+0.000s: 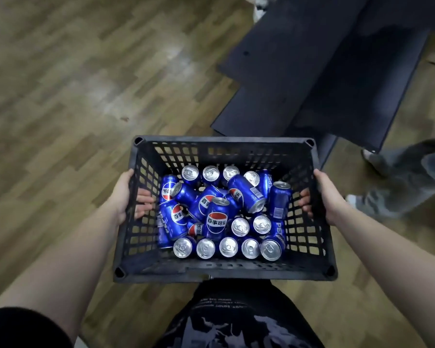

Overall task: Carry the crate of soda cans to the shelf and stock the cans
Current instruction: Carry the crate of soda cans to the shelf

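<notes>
Above the wood-plank floor (86,84), a black lattice crate (224,271) hangs at waist height, the left hand (126,194) and right hand (324,194) each curled closed through a side handle slot. Blue Pepsi cans (217,217) fill it, some upright, some toppled. Dark shelf boards (312,71) stand just beyond, to the right.

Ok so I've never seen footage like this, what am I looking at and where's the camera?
The camera sits on a person's head, looking down, so you see their own arms. The left hand and right hand grip the side walls of a black plastic crate, fingers hooked through its openings, carrying it above a wooden floor. Inside are blue soda cans, some upright, some tipped over in a jumble. The dark unit ahead may be the shelf. Another person's feet show at right.
</notes>
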